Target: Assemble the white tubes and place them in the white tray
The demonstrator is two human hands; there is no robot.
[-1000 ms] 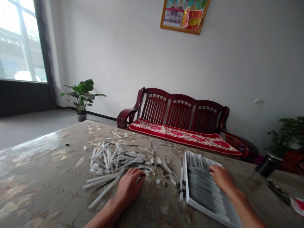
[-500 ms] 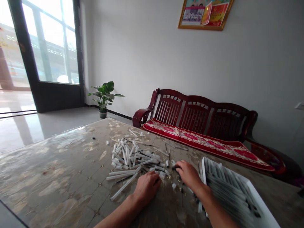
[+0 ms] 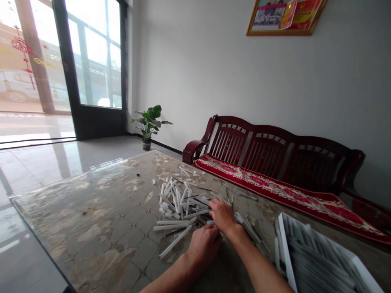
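Note:
A loose pile of whitish plastic tubes lies on the table, mixed with short white pieces and thin dark sticks. My right hand reaches over the pile's right edge. Its fingers are bent and a little apart, touching the pieces, with nothing visibly gripped. Just in front of it, my left hand rests on the tabletop with its fingers curled in; what they may hold is hidden. A single long tube points toward me left of that hand. Several tubes and dark sticks lie to the right of my right wrist.
A white box full of long translucent tubes stands at the right. The patterned tabletop extends left to its edge. Behind the table is a dark red wooden bench with a red floral cover. A potted plant stands near the glass door.
My right hand has moved left onto the pile's edge, close to my left hand. My left hand stays low beside the pile. The view has turned left.

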